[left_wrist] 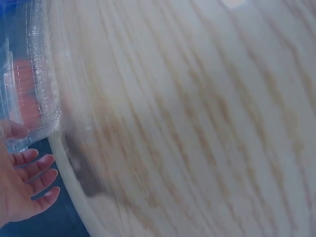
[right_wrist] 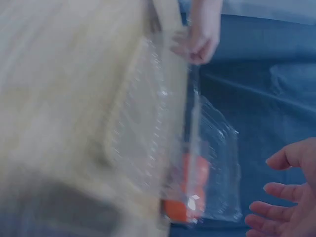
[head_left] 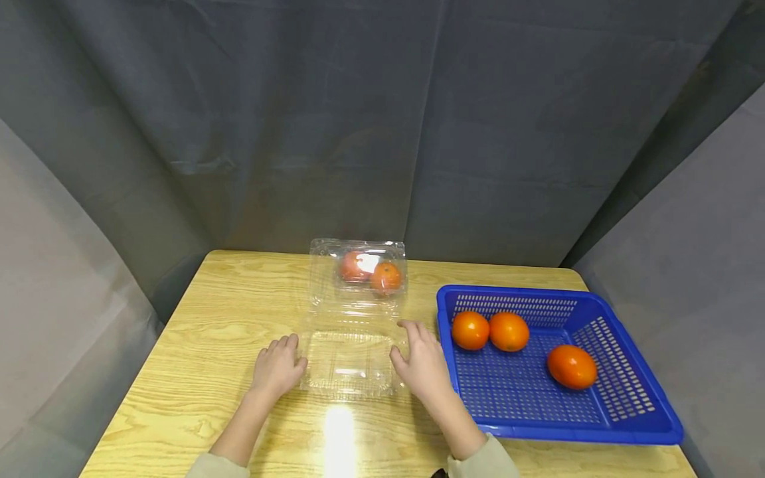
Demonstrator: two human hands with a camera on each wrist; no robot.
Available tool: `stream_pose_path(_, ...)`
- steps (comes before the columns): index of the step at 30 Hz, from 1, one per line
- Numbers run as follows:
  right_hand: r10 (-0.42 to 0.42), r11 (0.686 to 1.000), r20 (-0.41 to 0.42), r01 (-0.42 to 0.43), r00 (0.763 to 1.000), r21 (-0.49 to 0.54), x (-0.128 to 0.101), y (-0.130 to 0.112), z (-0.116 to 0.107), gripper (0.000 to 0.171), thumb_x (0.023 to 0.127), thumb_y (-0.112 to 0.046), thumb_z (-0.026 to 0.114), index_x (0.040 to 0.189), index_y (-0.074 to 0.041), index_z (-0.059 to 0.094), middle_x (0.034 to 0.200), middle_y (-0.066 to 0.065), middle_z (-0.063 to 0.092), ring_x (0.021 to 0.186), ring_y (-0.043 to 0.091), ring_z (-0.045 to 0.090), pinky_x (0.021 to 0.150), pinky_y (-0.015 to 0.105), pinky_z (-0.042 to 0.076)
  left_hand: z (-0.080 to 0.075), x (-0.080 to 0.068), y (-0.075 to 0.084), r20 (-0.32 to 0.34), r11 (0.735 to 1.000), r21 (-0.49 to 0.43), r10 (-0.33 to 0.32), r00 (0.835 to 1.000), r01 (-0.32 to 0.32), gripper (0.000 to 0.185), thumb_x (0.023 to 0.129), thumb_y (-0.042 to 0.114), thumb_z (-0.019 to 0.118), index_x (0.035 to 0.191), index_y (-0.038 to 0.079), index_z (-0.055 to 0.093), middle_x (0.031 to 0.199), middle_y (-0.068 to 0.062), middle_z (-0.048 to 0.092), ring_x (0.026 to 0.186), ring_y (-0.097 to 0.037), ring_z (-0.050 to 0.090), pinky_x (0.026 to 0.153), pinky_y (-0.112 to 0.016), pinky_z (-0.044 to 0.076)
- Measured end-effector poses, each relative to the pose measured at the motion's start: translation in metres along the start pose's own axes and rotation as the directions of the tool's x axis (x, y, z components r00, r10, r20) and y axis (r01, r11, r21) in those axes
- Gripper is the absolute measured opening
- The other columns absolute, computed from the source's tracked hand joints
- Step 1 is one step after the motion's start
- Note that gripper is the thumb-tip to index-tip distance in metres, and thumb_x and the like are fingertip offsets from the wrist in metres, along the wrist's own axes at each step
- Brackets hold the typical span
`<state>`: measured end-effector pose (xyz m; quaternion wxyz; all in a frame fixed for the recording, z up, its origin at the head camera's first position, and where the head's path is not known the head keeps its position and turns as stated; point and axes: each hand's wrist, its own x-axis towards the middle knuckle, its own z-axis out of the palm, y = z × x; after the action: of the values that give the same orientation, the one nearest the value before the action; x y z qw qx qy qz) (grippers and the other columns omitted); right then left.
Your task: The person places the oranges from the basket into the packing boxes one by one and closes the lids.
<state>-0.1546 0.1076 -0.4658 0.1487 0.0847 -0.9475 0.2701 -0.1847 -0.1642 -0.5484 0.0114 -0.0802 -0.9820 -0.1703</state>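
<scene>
A clear plastic clamshell box lies unfolded on the table, its base (head_left: pixel 349 362) nearer to me and its lid (head_left: pixel 325 265) raised at the back. Two round orange fruits (head_left: pixel 386 277) show through the lid. At the base's left side is my left hand (head_left: pixel 277 365), thumb toward the rim and fingers loosely extended. My right hand (head_left: pixel 423 365) hovers by the right side, fingers spread around nothing, as the right wrist view also shows. In the left wrist view, the left thumb (left_wrist: pixel 17 130) overlaps the edge of the plastic.
To the right, a blue plastic basket (head_left: pixel 532 433) holds three glossy orange fruits (head_left: pixel 572 367). It stands close beside my right hand. Grey curtains (head_left: pixel 335 133) hang behind the wooden table (head_left: pixel 221 318) and along both sides.
</scene>
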Motion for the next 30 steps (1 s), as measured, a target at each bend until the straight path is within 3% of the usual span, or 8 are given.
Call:
stream_pose_path(10, 0.007, 0.998, -0.016, -0.008, 1.0, -0.055, 0.02, 0.029, -0.047, 0.048, 0.078, -0.013, 0.065, 0.122, -0.003, 0.051, 0.12, 0.02, 0.051, 0.112, 0.037, 0.047, 0.095, 0.052, 0.036, 0.0, -0.001, -0.001, -0.005, 1.0, -0.018, -0.005, 1.0, 0.004, 0.042, 0.086, 0.029, 0.052, 0.116, 0.001, 0.051, 0.111, -0.015, 0.058, 0.1, -0.033, 0.054, 0.083, -0.051, 0.043)
stream_pose_path(16, -0.019, 0.993, -0.007, 0.018, 1.0, -0.12, 0.028, 0.054, -0.064, 0.05, 0.076, -0.013, 0.067, 0.122, -0.001, 0.05, 0.117, 0.024, 0.051, 0.109, 0.043, 0.047, 0.089, 0.057, 0.038, 0.0, -0.001, -0.001, -0.007, 1.0, -0.016, -0.004, 1.0, 0.004, 0.042, 0.086, 0.03, 0.053, 0.117, 0.001, 0.051, 0.112, -0.015, 0.058, 0.101, -0.033, 0.054, 0.084, -0.051, 0.042)
stream_pose_path(20, 0.012, 0.992, 0.078, -0.002, 0.997, -0.128, 0.03, 0.066, -0.073, 0.054, 0.077, -0.014, 0.067, 0.126, 0.0, 0.047, 0.12, 0.027, 0.048, 0.11, 0.045, 0.044, 0.089, 0.061, 0.036, 0.0, -0.001, -0.002, -0.01, 1.0, -0.02, -0.003, 1.0, 0.003, 0.044, 0.086, 0.03, 0.053, 0.118, 0.0, 0.05, 0.115, -0.016, 0.057, 0.103, -0.034, 0.053, 0.086, -0.052, 0.041)
stream_pose_path(25, 0.067, 0.992, 0.203, -0.044, 0.977, -0.115, 0.03, 0.077, -0.083, 0.059, 0.08, -0.016, 0.066, 0.131, 0.0, 0.042, 0.127, 0.032, 0.041, 0.116, 0.05, 0.038, 0.093, 0.063, 0.032, 0.001, -0.002, -0.002, -0.01, 0.999, -0.034, -0.004, 1.0, 0.004, 0.047, 0.086, 0.03, 0.053, 0.121, 0.0, 0.049, 0.118, -0.017, 0.056, 0.106, -0.035, 0.052, 0.087, -0.053, 0.041)
stream_pose_path(30, 0.062, 0.992, 0.26, -0.032, 0.964, -0.119, 0.031, 0.083, -0.093, 0.058, 0.08, -0.014, 0.065, 0.132, 0.002, 0.041, 0.128, 0.034, 0.039, 0.116, 0.052, 0.037, 0.091, 0.064, 0.032, 0.001, -0.002, -0.002, -0.009, 0.999, -0.043, -0.003, 1.0, 0.003, 0.047, 0.087, 0.031, 0.053, 0.121, 0.0, 0.049, 0.118, -0.018, 0.056, 0.106, -0.035, 0.052, 0.088, -0.053, 0.041)
